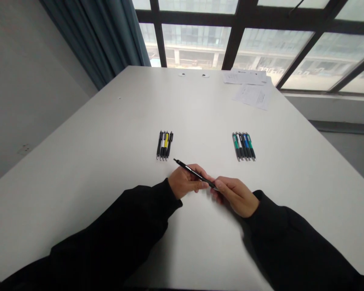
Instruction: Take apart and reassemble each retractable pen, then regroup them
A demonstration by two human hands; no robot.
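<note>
A black pen (191, 171) is held slantwise between both hands, its clicker end up and to the left. My left hand (186, 181) has its fingers closed round the pen's middle. The lower right end of the pen is pinched in my right hand (235, 195), whose fingers hide the tip. Just beyond my left hand lies a row of several pens (164, 145), black, white and yellow. A second row of several pens (244, 146), green, white, black and blue, lies beyond my right hand.
The white table (109, 133) stretches away to a window (197, 40). Loose printed papers (251, 93) lie at its far right corner. Two small round fittings are near the far edge. A blue curtain (109, 36) hangs behind the table at the left.
</note>
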